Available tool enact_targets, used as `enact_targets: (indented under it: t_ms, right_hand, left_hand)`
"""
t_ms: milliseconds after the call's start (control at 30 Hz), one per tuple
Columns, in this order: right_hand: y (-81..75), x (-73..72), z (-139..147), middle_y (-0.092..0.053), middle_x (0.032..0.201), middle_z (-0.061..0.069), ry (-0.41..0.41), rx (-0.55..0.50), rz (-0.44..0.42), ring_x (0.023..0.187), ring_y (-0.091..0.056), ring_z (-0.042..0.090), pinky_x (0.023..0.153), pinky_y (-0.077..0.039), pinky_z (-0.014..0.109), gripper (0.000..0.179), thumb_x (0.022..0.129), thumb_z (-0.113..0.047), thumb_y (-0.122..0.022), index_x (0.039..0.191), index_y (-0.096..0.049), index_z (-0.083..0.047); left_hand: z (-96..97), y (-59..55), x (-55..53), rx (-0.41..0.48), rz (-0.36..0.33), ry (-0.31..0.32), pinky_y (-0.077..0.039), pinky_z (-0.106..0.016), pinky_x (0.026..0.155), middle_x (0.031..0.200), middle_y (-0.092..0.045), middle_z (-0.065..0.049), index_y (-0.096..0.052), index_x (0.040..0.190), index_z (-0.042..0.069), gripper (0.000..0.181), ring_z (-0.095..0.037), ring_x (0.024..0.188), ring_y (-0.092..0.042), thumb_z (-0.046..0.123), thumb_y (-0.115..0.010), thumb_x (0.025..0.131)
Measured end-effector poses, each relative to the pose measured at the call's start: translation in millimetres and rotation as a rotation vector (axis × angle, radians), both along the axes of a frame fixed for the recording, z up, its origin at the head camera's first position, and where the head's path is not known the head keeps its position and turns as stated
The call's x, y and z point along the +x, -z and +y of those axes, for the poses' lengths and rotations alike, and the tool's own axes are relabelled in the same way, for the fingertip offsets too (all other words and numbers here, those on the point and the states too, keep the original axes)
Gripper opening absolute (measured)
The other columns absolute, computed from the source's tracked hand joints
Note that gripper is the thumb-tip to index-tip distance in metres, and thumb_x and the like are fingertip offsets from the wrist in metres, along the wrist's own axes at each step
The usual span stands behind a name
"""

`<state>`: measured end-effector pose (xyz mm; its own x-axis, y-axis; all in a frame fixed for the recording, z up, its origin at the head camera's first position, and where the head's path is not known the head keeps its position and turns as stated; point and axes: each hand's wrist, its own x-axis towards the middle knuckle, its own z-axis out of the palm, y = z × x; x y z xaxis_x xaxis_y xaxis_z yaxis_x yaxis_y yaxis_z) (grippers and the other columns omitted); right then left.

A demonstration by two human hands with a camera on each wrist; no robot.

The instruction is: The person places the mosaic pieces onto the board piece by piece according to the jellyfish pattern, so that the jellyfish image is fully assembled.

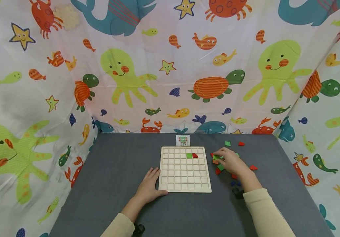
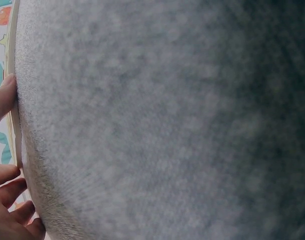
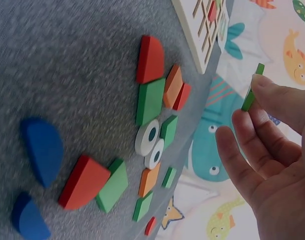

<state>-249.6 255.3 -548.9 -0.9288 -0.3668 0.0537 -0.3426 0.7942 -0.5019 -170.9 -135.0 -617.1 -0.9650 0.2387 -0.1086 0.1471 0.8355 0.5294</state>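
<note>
A pale wooden grid board (image 1: 184, 174) lies on the grey table, with a green square tile (image 1: 189, 155) and a red rounded tile (image 1: 195, 155) side by side in its second row. My left hand (image 1: 150, 186) rests at the board's lower left, fingers along the left edge and thumb by the near corner. To the board's right, my right hand (image 1: 232, 161) is over the loose pieces. Between thumb and fingertips it pinches a thin green tile (image 3: 253, 87), seen edge-on and raised above the table in the right wrist view.
A small picture card (image 1: 183, 140) stands behind the board. Loose pieces lie at the right: red rounded ones (image 3: 85, 182), green squares (image 3: 150, 101), orange ones (image 3: 173, 86), white rings with dark centres (image 3: 147, 137) and blue half-rounds (image 3: 42, 150). A sea-animal curtain (image 1: 164, 95) surrounds the table.
</note>
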Motion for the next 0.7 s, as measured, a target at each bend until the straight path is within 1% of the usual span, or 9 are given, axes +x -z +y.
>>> enact_targets:
  t_ms: [167,267,467,567,700]
  right_hand:
    - [-2.6,-2.7,-8,-0.063,0.116,0.016,-0.02,-0.015,0.016,0.105,-0.064,0.035,0.085,-0.056,0.047,0.031,0.095,-0.004,-0.069,0.125,-0.069,0.001]
    - [-2.7,-6.3,-15,-0.063,0.118,0.015,-0.024,-0.002,0.019,0.106,-0.064,0.033,0.087,-0.056,0.047,0.031,0.095,-0.007,-0.07,0.126,-0.07,-0.001]
    - [-2.5,-16.5,-31,-0.062,0.121,0.017,-0.046,0.018,0.026,0.105,-0.064,0.031,0.084,-0.056,0.044,0.035,0.095,-0.01,-0.07,0.129,-0.068,-0.001]
    - [0.1,-21.5,-38,-0.062,0.121,0.017,-0.057,0.009,0.029,0.099,-0.063,0.029,0.081,-0.055,0.043,0.034,0.095,-0.009,-0.07,0.128,-0.068,0.0]
    - [3.3,-26.6,-46,-0.063,0.12,0.016,-0.068,0.002,0.015,0.096,-0.062,0.026,0.082,-0.055,0.043,0.034,0.096,-0.009,-0.069,0.129,-0.068,-0.001]
  left_hand:
    - [0.1,0.5,-0.2,0.007,-0.001,0.003,-0.033,-0.058,0.116,0.165,-0.031,-0.009,-0.035,0.158,0.009,0.106,-0.034,0.155,-0.018,0.056,-0.084,0.076]
    - [-0.2,1.4,-0.1,0.008,0.0,0.003,-0.033,-0.058,0.116,0.165,-0.031,-0.01,-0.035,0.158,0.009,0.106,-0.034,0.155,-0.018,0.055,-0.084,0.076]
    - [-0.4,0.2,0.9,0.003,-0.007,-0.01,-0.034,-0.057,0.116,0.165,-0.03,-0.008,-0.034,0.158,0.009,0.107,-0.033,0.156,-0.018,0.055,-0.084,0.076]
    - [0.3,-1.7,0.7,0.013,-0.007,-0.01,-0.033,-0.058,0.116,0.165,-0.03,-0.009,-0.035,0.158,0.009,0.106,-0.034,0.155,-0.018,0.054,-0.085,0.076]
    - [1.4,-2.8,0.7,0.018,-0.003,-0.003,-0.033,-0.058,0.116,0.165,-0.031,-0.01,-0.035,0.158,0.008,0.106,-0.034,0.155,-0.018,0.053,-0.085,0.076]
